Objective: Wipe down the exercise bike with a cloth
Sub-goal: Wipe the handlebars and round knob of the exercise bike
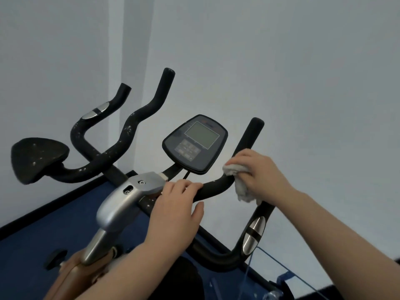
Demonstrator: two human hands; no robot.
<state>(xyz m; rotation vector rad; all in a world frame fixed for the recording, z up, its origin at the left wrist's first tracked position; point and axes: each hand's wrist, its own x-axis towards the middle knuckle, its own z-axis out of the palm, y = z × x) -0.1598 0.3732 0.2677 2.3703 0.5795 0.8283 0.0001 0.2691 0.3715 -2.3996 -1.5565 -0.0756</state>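
The exercise bike's black handlebar (213,188) curves across the middle of the view, with a console (195,144) and its grey screen above it. My right hand (257,174) is closed around a crumpled grey cloth (239,180) and presses it on the right bend of the handlebar, below the upright grip (252,135). My left hand (177,204) grips the bar just right of the silver stem clamp (129,195). The left bars (129,128) show white specks.
A black elbow pad (36,159) sticks out at far left. White walls stand close behind the bike. Blue floor (32,256) with a dark skirting lies below. A silver pulse sensor (254,234) sits on the lower right grip. A black knob (55,258) is at lower left.
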